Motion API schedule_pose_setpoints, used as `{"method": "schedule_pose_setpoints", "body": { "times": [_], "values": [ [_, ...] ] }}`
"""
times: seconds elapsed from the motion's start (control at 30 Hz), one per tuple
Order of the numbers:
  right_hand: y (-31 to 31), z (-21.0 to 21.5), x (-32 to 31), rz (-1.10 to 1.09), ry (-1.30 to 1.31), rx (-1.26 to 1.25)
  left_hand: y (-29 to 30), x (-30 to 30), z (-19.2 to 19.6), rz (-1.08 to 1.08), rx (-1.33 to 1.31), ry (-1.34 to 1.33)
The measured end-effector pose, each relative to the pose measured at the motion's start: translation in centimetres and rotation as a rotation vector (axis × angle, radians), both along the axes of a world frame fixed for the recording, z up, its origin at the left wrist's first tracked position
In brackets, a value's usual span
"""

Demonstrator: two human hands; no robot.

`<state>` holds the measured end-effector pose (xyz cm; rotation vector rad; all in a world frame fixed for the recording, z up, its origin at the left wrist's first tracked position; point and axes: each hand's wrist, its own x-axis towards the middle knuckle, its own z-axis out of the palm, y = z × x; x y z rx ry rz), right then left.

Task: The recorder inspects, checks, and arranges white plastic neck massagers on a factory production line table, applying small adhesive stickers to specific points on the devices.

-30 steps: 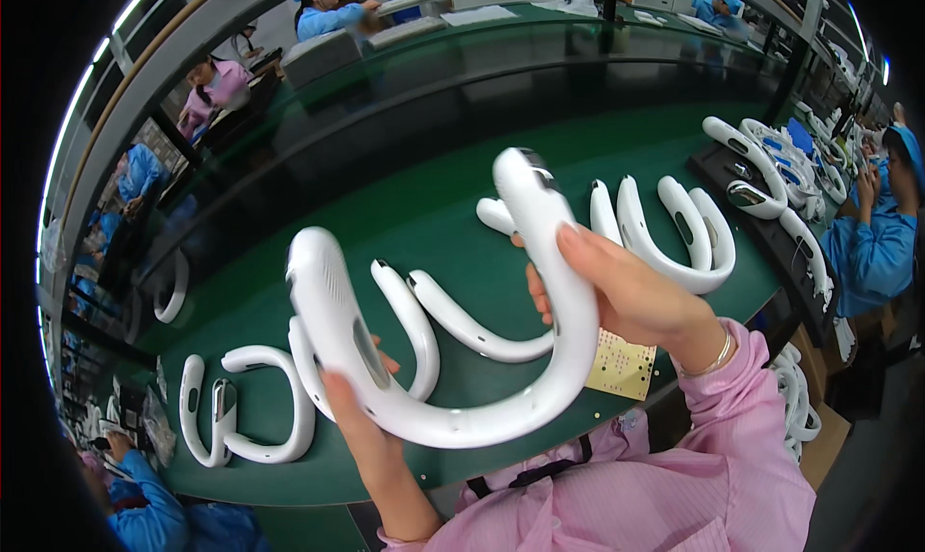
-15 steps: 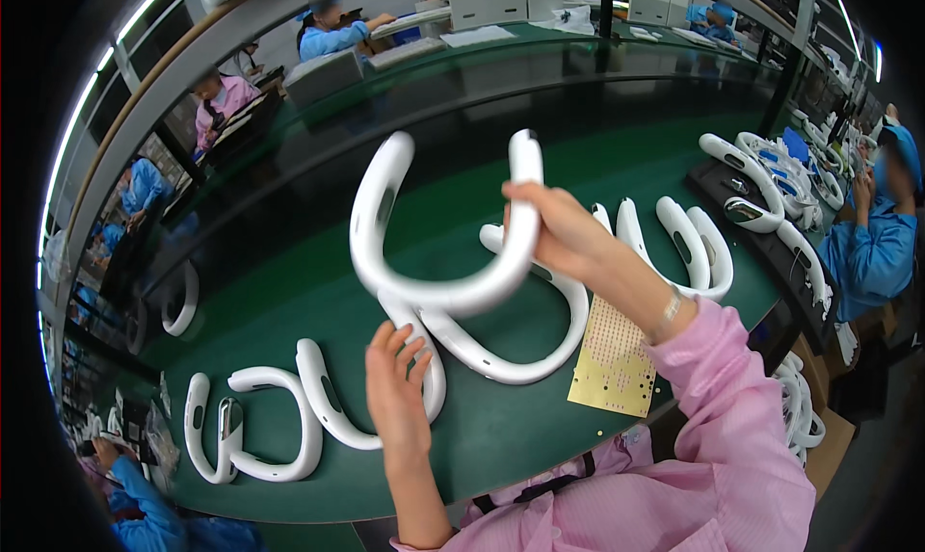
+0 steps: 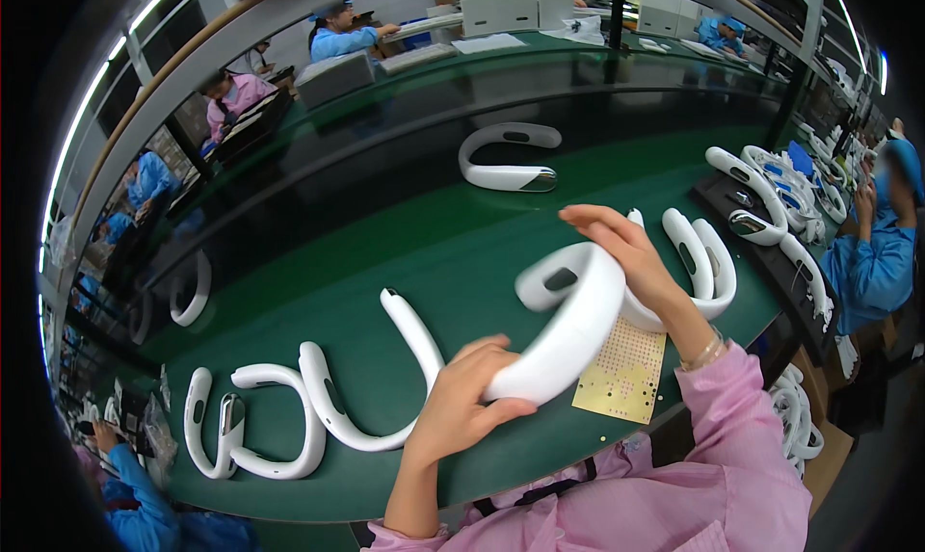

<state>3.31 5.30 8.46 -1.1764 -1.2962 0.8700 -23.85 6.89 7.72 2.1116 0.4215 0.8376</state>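
L hand & R hand w/ one white U-shaped neckband, tilted over the green bench.
L hand is bent tight round its 8 o'clock end; R hand has long, flat fingers by the 1 o'clock bend, thumb hid, so can't tell if it grips. Prob. the lift-&-turn step; next move calls for a firm hold on both sides. From this neckband, yellow dotted board is near 4–5 o'clock, more neckbands at 8 o'clock. Diff. from ½ sec ago: L hand was bare & R hand held a neckband up high; now a far neckband lies near 11 o'clock.
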Motion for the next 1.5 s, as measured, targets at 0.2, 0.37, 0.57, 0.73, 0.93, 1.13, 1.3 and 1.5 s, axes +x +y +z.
{"method": "schedule_pose_setpoints", "body": {
  "times": [0.2,0.37,0.57,0.73,0.93,1.13,1.3,1.5],
  "values": [
    [-5.1,-2.6,-3.3,0.323,0.351,0.001,-2.2,-0.6,1.6,-0.250,-0.919,-0.557],
    [-6.6,-3.1,-5.4,0.283,0.727,-0.151,-3.9,-0.6,1.3,-0.392,-1.063,-0.711],
    [-7.3,-2.2,-6.2,0.202,0.659,-0.189,-3.7,-1.7,-1.1,-0.404,-1.162,-0.859],
    [-7.5,-0.6,-6.9,0.119,0.545,-0.228,-3.1,-2.6,-2.0,-0.350,-1.164,-0.859],
    [-5.1,-2.5,-7.3,0.056,0.551,-0.398,-4.4,-0.1,3.1,0.002,-1.176,-0.816],
    [-3.6,-4.5,-9.2,0.110,0.596,-0.477,-6.1,1.5,6.4,0.225,-0.919,-0.540],
    [-3.4,-4.7,-8.9,0.153,0.610,-0.478,-6.1,0.8,5.9,0.055,-0.946,-0.553],
    [-3.5,-5.0,-9.0,0.117,0.613,-0.458,-6.4,1.3,5.5,0.201,-0.895,-0.523]
  ]
}}
